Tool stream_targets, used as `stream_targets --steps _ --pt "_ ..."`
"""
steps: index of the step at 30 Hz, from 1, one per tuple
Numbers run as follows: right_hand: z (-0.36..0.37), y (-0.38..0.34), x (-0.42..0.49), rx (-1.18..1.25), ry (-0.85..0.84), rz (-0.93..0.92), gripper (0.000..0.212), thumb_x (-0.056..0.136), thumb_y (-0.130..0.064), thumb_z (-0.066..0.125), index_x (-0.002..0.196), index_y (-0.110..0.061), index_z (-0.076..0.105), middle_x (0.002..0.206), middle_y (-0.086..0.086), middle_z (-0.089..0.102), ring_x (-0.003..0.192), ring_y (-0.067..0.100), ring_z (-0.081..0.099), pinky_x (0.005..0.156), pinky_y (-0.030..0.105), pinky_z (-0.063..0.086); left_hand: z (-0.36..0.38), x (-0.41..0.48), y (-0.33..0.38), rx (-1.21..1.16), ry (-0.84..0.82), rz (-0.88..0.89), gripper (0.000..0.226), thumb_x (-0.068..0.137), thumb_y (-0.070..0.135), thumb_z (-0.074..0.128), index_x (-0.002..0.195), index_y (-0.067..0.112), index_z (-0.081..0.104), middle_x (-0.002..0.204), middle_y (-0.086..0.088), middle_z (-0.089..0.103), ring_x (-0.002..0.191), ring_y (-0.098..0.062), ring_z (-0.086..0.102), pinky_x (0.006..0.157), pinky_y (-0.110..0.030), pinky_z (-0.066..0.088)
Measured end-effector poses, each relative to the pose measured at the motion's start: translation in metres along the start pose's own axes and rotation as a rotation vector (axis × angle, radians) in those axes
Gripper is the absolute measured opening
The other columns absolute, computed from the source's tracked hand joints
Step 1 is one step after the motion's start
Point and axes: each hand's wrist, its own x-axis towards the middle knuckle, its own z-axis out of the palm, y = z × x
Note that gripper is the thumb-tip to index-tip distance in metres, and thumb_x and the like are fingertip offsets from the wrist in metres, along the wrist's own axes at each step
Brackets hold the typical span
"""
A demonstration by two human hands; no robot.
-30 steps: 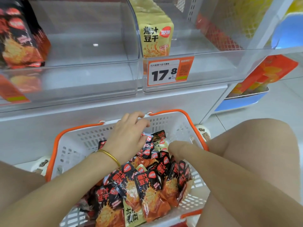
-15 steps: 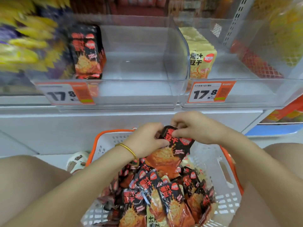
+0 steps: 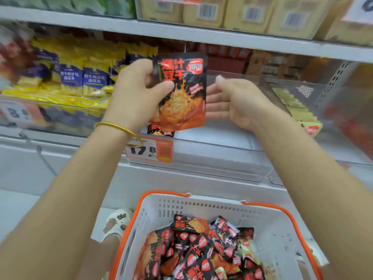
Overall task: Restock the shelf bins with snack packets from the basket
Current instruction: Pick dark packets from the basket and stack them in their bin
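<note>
My left hand [image 3: 135, 93] grips a black and red snack packet [image 3: 184, 98] upright, thumb across its front, raised in front of a clear shelf bin [image 3: 212, 154]. My right hand [image 3: 232, 102] is held flat with straight fingers just right of the packet, at its right edge. Another black and red packet [image 3: 160, 131] stands inside the bin behind the held one. Below, a white basket with an orange rim [image 3: 201, 205] holds several black and red packets [image 3: 201, 247].
An orange price tag [image 3: 150, 150] reading 17.8 hangs on the bin's front. The bin to the left holds yellow and purple packets [image 3: 80, 77]. The bin to the right holds pale yellow packets [image 3: 298, 110]. A white shelf board [image 3: 222, 37] runs overhead. A white sandal [image 3: 117, 223] shows beside the basket.
Both hands rose from the basket to the shelf bin with one packet. My right hand let go of it and spread flat. The view tilted upward.
</note>
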Motion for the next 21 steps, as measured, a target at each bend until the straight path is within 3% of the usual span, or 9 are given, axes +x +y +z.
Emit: stream_targets --steps 3,6,9,12,15,19,21 --pt "0.024 0.025 0.045 -0.398 -0.110 0.244 0.025 0.096 -0.020 0.054 0.101 0.003 0.046 0.093 0.023 0.058 0.071 0.030 0.063 0.068 0.042 0.057 -0.006 0.019 -0.016 0.147 0.151 0.032 0.028 0.075 0.027 0.059 0.096 0.009 0.062 0.094 -0.006 0.066 0.086 -0.022 0.063 0.080 -0.042 0.051" --pt "0.054 0.047 0.074 -0.752 -0.208 0.424 0.060 0.090 -0.037 0.061 0.129 0.003 0.037 0.105 0.022 0.055 0.081 0.033 0.064 0.066 0.041 0.056 -0.003 0.027 -0.033 0.278 0.185 0.067 0.022 0.082 0.024 0.061 0.096 0.006 0.059 0.089 -0.009 0.063 0.086 -0.032 0.058 0.077 -0.045 0.048" --pt "0.075 0.059 0.092 -0.902 -0.241 0.467 0.073 0.086 -0.049 0.061 0.136 -0.002 0.035 0.115 0.018 0.052 0.085 0.028 0.061 0.072 0.037 0.054 -0.001 0.031 -0.043 0.336 0.200 0.097 0.020 0.085 0.021 0.061 0.099 0.006 0.059 0.093 -0.010 0.064 0.090 -0.032 0.058 0.078 -0.043 0.046" --pt "0.086 0.068 0.100 -0.912 -0.270 0.421 0.069 0.082 -0.046 0.068 0.130 -0.005 0.041 0.122 0.015 0.053 0.087 0.027 0.062 0.069 0.035 0.054 0.000 0.035 -0.049 0.359 0.195 0.081 0.020 0.086 0.020 0.061 0.098 0.005 0.058 0.091 -0.010 0.063 0.087 -0.031 0.057 0.076 -0.043 0.044" --pt "0.090 0.074 0.102 -0.846 -0.249 0.382 0.060 0.080 -0.039 0.074 0.122 -0.006 0.045 0.107 0.011 0.056 0.089 0.026 0.063 0.074 0.038 0.056 0.001 0.035 -0.054 0.403 0.167 0.059 0.018 0.087 0.020 0.060 0.097 0.005 0.057 0.088 -0.010 0.062 0.084 -0.031 0.056 0.075 -0.046 0.046" --pt "0.087 0.075 0.105 -0.675 -0.199 0.490 0.044 0.076 -0.023 0.079 0.109 -0.007 0.053 0.094 0.007 0.054 0.080 0.022 0.051 0.077 0.035 0.049 0.000 0.031 -0.051 0.466 0.140 0.054 0.018 0.089 0.017 0.059 0.101 0.006 0.054 0.088 -0.012 0.062 0.083 -0.033 0.056 0.075 -0.050 0.047" --pt "0.081 0.071 0.105 -0.600 -0.175 0.538 0.029 0.076 -0.017 0.079 0.084 -0.010 0.051 0.078 0.005 0.047 0.064 0.018 0.040 0.059 0.027 0.037 -0.001 0.030 -0.047 0.481 0.124 0.039 0.025 0.089 0.016 0.060 0.111 0.009 0.051 0.091 -0.012 0.064 0.087 -0.034 0.058 0.076 -0.049 0.048"
